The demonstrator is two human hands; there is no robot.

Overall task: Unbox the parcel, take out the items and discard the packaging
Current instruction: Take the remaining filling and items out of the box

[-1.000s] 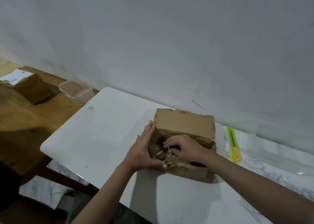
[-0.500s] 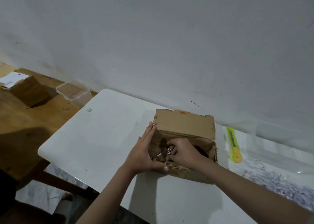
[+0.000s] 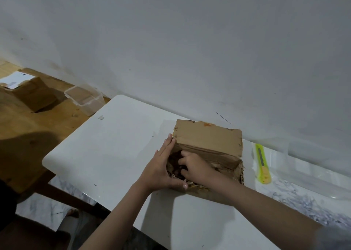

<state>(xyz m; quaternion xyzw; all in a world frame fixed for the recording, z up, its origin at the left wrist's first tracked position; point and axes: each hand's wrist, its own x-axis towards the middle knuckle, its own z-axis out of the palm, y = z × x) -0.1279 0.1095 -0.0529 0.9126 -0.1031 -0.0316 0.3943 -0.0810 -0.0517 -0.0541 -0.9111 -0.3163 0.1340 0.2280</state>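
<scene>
Right hand's (image 3: 193, 166) fingertips vanish inside the parcel (image 3: 209, 141).

Two bare forearms are entering the view from the lower edge, each ending in a bare hand. The left hand (image 3: 159, 171) and the right hand (image 3: 195, 166) are wearing no gloves, rings, watches or bands. Fingernails are showing short and unpainted on the left thumb (image 3: 183, 185). No sleeve is showing clearly on either arm.
</scene>
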